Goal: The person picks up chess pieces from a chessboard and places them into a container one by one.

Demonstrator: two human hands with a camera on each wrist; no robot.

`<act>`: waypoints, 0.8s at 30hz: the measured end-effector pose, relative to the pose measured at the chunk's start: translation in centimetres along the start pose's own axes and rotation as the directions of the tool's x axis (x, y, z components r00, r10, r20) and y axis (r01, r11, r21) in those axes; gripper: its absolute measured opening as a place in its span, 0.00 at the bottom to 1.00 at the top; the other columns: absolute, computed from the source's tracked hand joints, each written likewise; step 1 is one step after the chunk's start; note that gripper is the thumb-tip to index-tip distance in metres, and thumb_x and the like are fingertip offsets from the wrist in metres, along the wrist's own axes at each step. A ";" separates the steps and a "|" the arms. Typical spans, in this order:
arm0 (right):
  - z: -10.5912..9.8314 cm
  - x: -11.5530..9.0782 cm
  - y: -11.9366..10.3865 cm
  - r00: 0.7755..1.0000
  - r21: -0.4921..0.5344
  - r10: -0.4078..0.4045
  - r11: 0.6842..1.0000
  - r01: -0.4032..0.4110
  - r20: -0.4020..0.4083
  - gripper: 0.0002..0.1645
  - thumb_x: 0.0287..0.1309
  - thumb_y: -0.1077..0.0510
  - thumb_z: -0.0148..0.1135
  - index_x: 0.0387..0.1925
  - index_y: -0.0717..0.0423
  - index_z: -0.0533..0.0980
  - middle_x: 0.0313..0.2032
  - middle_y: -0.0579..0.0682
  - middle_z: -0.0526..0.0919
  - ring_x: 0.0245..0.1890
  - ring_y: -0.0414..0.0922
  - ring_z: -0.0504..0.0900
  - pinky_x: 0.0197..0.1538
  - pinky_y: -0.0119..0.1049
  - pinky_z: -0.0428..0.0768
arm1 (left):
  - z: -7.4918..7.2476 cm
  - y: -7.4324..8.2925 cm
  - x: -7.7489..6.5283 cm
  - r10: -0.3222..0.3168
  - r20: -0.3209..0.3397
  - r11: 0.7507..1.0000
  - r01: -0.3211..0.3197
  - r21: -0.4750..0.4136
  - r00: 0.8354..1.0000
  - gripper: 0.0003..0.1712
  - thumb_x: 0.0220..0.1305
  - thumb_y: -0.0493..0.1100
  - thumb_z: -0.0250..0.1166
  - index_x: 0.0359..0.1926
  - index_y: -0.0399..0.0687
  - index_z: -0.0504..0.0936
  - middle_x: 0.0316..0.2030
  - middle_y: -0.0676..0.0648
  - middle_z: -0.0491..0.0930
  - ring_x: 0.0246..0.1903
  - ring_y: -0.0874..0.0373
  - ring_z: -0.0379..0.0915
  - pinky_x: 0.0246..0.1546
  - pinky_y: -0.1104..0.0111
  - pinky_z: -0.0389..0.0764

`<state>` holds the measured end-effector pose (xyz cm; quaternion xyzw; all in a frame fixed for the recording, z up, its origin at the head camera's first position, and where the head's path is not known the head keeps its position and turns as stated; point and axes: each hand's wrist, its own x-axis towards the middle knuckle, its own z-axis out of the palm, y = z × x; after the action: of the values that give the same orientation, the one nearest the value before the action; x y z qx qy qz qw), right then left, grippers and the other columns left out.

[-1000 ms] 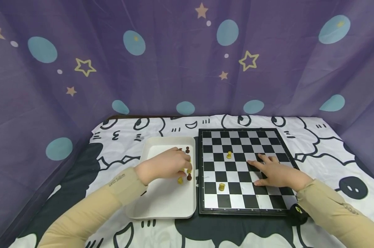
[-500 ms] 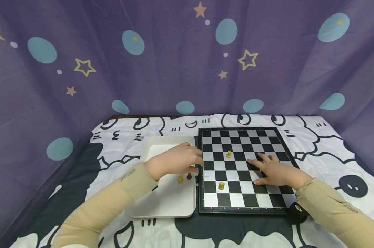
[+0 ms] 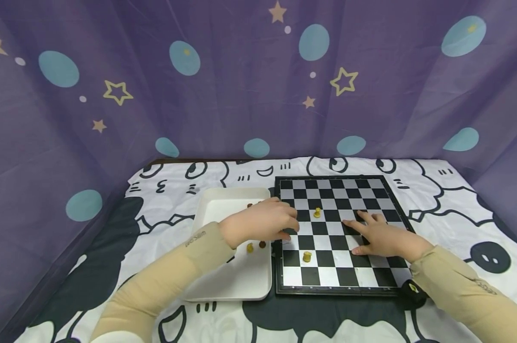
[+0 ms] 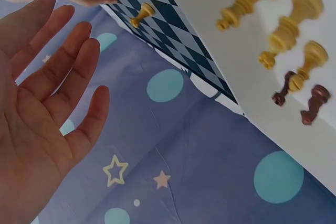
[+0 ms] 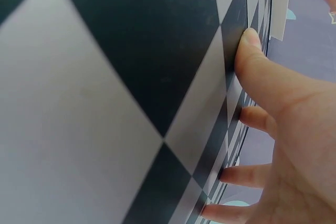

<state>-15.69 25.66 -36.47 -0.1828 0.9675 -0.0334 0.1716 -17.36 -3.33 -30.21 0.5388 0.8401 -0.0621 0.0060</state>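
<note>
In the head view my left hand (image 3: pixel 262 221) hangs over the tray's right rim, fingertips above the chessboard's left edge. The left wrist view shows that hand's palm (image 4: pixel 42 103) with fingers spread and softly bent; no piece shows among them. My right hand (image 3: pixel 380 238) rests on the right half of the chessboard (image 3: pixel 339 259), fingers splayed, its thumb (image 5: pixel 252 51) extended along the squares in the right wrist view. Two yellow chess pieces stand on the board: one (image 3: pixel 317 213) towards the upper left, another (image 3: pixel 307 256) nearer the front.
The white tray (image 3: pixel 224 281) lies left of the board, holding several yellow chess pieces (image 4: pixel 291 22) and dark brown ones (image 4: pixel 316 103). A patterned cloth (image 3: pixel 224 324) spreads beneath both. Behind hangs a purple curtain (image 3: pixel 232 95).
My left hand has moved from among the pieces in the tray rightward to the board's left edge. The right hand has stayed in place on the board.
</note>
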 end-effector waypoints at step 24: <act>0.0 0.0 0.0 1.000 0.010 -0.004 1.000 0.004 -0.003 0.50 0.48 0.29 0.60 0.67 0.50 0.63 0.66 0.72 0.55 0.60 0.75 0.57 0.47 0.68 0.72 | 1.9 2.0 3.7 0.063 0.135 0.996 -0.070 0.049 0.989 0.16 0.54 0.52 0.69 0.46 0.63 0.84 0.42 0.58 0.78 0.47 0.64 0.74 0.43 0.68 0.73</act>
<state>-15.72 25.62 -36.45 -0.1840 0.9672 -0.0389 0.1709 -17.20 0.65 -32.53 0.5609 0.8176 -0.1203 0.0497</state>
